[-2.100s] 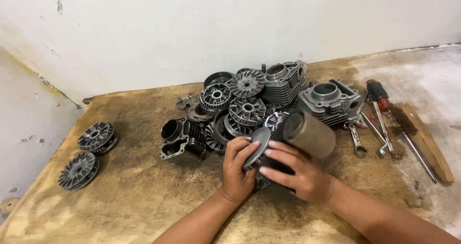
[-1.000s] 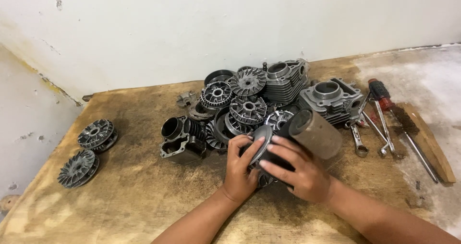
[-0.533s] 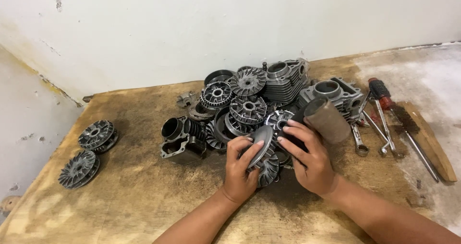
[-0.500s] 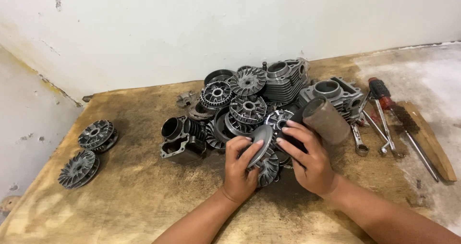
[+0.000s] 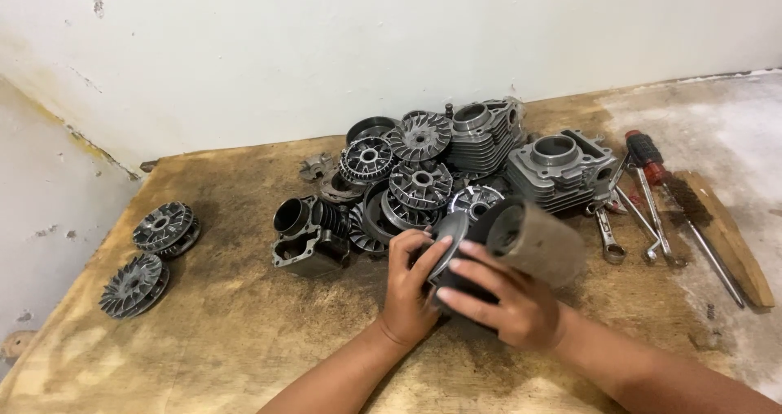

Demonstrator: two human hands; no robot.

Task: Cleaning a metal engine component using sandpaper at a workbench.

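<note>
My left hand (image 5: 407,288) and my right hand (image 5: 505,300) both grip a dark metal engine part (image 5: 456,247) just in front of me on a worn wooden board (image 5: 244,341). A grey-brown cylinder sleeve (image 5: 538,239) sticks out of it to the upper right, above my right hand. A grey disc-shaped face of the part lies between my fingers. Right behind my hands lies a heap of finned pulley discs (image 5: 415,182) and finned engine cylinders (image 5: 562,165).
A black cylinder block (image 5: 305,235) sits left of my hands. Two finned discs (image 5: 147,255) lie apart at the board's left edge. Wrenches (image 5: 611,231), a red-handled screwdriver (image 5: 652,165) and a wire brush (image 5: 717,226) lie at the right. A white wall stands behind.
The cylinder sleeve first swung away toward the heap at the right, then came back close above my right hand. My right hand has slid back down under it. My left hand stays put.
</note>
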